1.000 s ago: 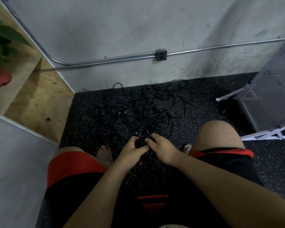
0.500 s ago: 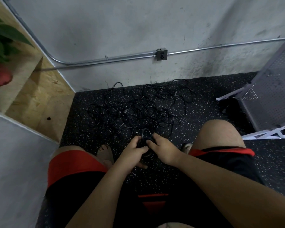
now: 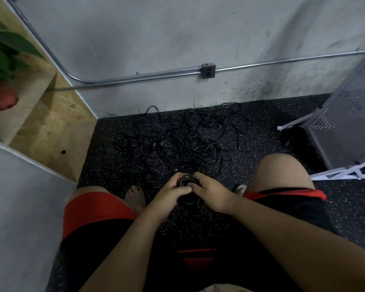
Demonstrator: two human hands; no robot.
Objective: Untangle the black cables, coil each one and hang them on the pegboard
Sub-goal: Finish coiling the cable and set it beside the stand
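- The floor (image 3: 261,148) was matt black rubber, flecked white.
- The wall (image 3: 177,34) looked like rough, scuffed concrete.
- The conduit (image 3: 135,77) was smooth, shiny metal.
- The pegboard (image 3: 350,114) was perforated grey metal — matt.
- The cables (image 3: 177,140) were thin, black, slightly glossy.
- The boards (image 3: 51,127) were coarse chipboard.

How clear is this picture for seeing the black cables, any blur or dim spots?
Head view: dim light, so the cable pile and the held coil blend into the dark speckled floor; the plant at the left edge is blurred.
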